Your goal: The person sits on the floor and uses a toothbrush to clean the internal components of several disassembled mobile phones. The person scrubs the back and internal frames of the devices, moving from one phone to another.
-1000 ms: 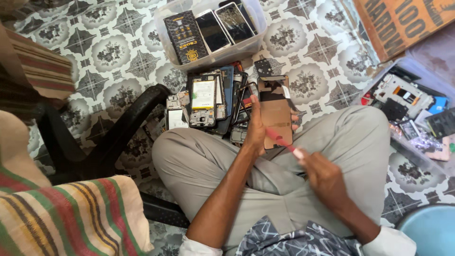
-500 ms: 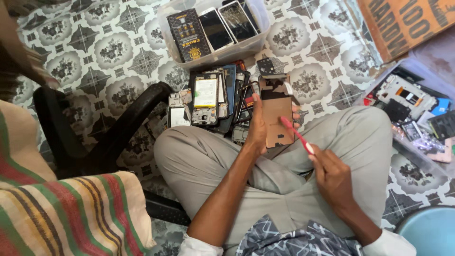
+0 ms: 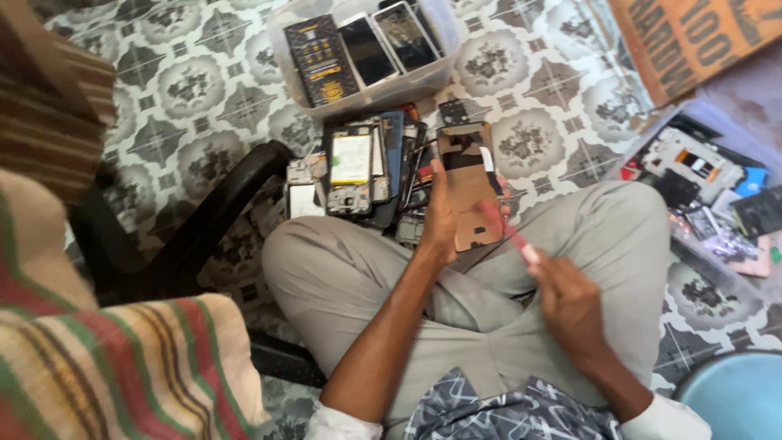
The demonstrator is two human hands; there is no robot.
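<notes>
- The opened phone (image 3: 470, 189) is held upright over the person's crossed legs, its long axis running from the lap toward the top of the view, leaning slightly left at the top
- Its exposed side faces the camera: mostly brown-copper, with a dark band near the upper end and a pale strip along the upper right edge
- The left hand (image 3: 440, 213) grasps the phone along its left edge, thumb up the side and fingers wrapped behind it
- The right hand (image 3: 570, 301) is clenched round a thin red tool (image 3: 507, 232), which slants up and left so that its tip meets the lower right part of the phone
- Just beyond the phone, a heap of dismantled phones (image 3: 366, 171) lies on the patterned tile floor (image 3: 187, 81), one showing a white battery panel
- Further up, a clear plastic tub (image 3: 358, 96) holds three flat rectangles on edge: a black box with yellow print at left, and two dark glass screens beside it
- At top right a brown cardboard box (image 3: 692, 37) with large dark lettering lies at a slant
- At right a tray of loose parts (image 3: 709, 187) shows white, red and blue pieces
- A black chair arm (image 3: 204, 220) curves at left, beside striped fabric (image 3: 122, 375)
</notes>
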